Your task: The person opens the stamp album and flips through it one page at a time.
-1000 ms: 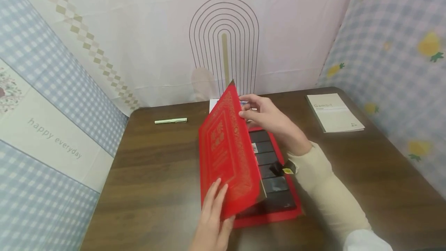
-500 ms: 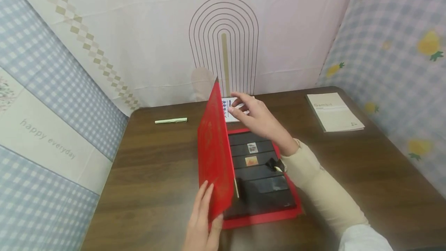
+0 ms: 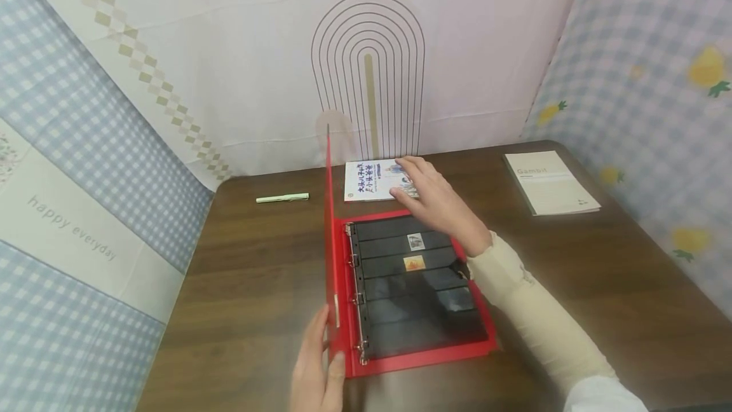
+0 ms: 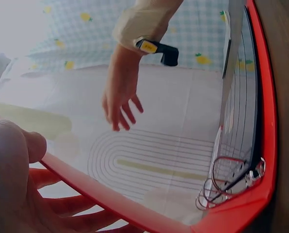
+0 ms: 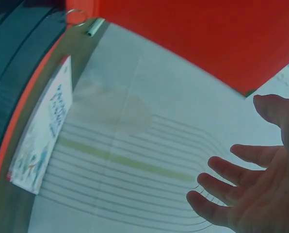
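Observation:
A red ring-bound stamp album [image 3: 420,358] lies on the table with its front cover [image 3: 329,208] standing about upright. My left hand [image 3: 311,367] holds the cover's edge near its lower corner. In the left wrist view, the thumb is on one side of the red edge [image 4: 86,187] and the fingers are on the other. A black page [image 3: 394,297] shows, held by metal rings [image 3: 358,299], with two small stamps, one greyish [image 3: 415,241] and one orange [image 3: 414,263]. Above the page's far part is my right hand [image 3: 443,208], fingers extended, holding nothing [image 5: 261,179].
A white booklet with blue characters [image 3: 366,188] lies behind the album, partly covered by my right hand. Left of it rests a pale green pen [image 3: 283,198]. A cream notebook [image 3: 551,183] is at the back right of the wooden table [image 3: 246,297]. Fabric hangs around.
The cover has swung left from leaning over the page to about upright, my left hand moving with it. My right hand has left the cover's edge. The rings and stamps have come into view.

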Motion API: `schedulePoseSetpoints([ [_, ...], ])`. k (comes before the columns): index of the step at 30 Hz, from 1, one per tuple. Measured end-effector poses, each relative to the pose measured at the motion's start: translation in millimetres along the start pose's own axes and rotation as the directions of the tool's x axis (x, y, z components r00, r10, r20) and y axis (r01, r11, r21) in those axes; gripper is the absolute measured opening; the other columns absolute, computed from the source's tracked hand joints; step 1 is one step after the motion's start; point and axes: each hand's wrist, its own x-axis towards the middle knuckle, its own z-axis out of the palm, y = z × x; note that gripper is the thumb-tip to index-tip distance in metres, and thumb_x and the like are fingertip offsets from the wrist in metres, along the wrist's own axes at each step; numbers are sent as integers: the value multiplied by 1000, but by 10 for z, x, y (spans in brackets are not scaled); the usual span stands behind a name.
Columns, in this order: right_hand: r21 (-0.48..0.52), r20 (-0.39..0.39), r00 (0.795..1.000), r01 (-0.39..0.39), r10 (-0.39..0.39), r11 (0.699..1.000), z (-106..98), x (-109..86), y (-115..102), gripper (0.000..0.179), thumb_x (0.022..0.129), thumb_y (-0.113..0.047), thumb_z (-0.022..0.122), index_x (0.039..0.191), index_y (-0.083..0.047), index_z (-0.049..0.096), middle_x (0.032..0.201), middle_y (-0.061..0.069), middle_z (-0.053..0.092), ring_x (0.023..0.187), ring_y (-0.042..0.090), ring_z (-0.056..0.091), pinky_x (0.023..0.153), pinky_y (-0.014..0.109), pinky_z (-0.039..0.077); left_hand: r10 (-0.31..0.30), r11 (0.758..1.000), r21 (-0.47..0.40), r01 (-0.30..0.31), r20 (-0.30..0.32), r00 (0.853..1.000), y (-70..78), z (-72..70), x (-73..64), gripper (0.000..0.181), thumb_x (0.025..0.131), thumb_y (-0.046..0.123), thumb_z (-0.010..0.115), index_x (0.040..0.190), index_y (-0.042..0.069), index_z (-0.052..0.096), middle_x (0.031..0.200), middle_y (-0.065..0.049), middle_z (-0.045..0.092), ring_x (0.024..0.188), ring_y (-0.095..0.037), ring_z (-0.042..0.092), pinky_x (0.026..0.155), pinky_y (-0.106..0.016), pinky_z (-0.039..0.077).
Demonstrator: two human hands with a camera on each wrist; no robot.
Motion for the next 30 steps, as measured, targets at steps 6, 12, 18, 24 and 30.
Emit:
schedulePoseSetpoints([
  [6, -29, 31, 999, -41, 42, 999, 79, -25, 172, 67, 100, -29, 64, 153, 2, 37, 157, 23, 35, 146, 36, 31, 117, 54, 25, -122, 991, -57, 121, -8, 992, -12, -95, -38, 44, 102, 13, 54, 143, 1, 47, 130, -16, 61, 109, -33, 65, 75, -44, 60],
  [12, -62, 62, 996, -64, 67, 996, 157, -65, 356, 71, 97, -22, 70, 152, 6, 36, 157, 27, 33, 146, 41, 30, 118, 55, 24, -177, 983, -59, 175, -28, 984, -60, -155, -52, 32, 96, 3, 61, 127, 0, 55, 116, -8, 67, 99, -21, 68, 71, -39, 60],
  [18, -61, 88, 989, -110, 115, 992, 229, -114, 526, 75, 93, -18, 74, 152, 7, 35, 157, 28, 33, 146, 42, 29, 118, 56, 22, -196, 980, -39, 194, -81, 977, -77, -167, -62, 33, 91, -3, 65, 123, 0, 60, 113, -7, 70, 95, -18, 69, 67, -37, 60],
  [24, -81, 143, 979, -133, 144, 988, 327, -165, 639, 77, 94, -20, 74, 153, 8, 33, 158, 28, 30, 147, 43, 27, 118, 58, 21, -206, 978, 7, 210, -168, 964, -78, -176, -91, 27, 89, -4, 66, 116, -3, 62, 106, -11, 72, 88, -17, 70, 61, -31, 60],
  [30, -117, 238, 943, -209, 232, 971, 438, -191, 736, 80, 93, -22, 75, 153, 8, 32, 159, 30, 28, 147, 45, 26, 117, 60, 21, -236, 966, 49, 255, -246, 940, -125, -226, -141, 23, 86, -6, 66, 109, -6, 65, 96, -15, 73, 83, -14, 69, 59, -24, 57],
])
